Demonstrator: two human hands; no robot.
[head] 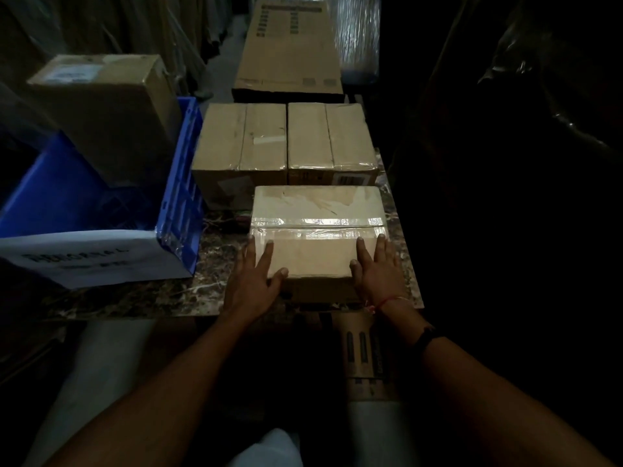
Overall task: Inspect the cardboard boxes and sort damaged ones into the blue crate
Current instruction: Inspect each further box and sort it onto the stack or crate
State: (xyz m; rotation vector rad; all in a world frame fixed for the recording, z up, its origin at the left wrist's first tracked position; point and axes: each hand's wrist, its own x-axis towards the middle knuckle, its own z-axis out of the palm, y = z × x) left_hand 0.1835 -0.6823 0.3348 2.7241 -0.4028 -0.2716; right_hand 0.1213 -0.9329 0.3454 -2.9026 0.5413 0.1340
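Observation:
A taped cardboard box [317, 227] lies on the marble table [215, 257] right in front of me, with clear tape across its top. My left hand [254, 278] rests flat on its near left corner, fingers straight and spread. On the near right corner lies my right hand [377, 271], fingers also straight. Behind it stand two more taped boxes side by side, the left one [241, 143] and the right one [330, 136]. The blue crate [182, 183] stands at the left, and a tilted cardboard box [108, 109] sits inside it.
A long flat carton [290, 45] lies beyond the two boxes. A white paper label [87, 257] hangs on the crate's front. Another printed carton [364, 352] sits below the table's near edge. Dark wrapped goods fill the right side.

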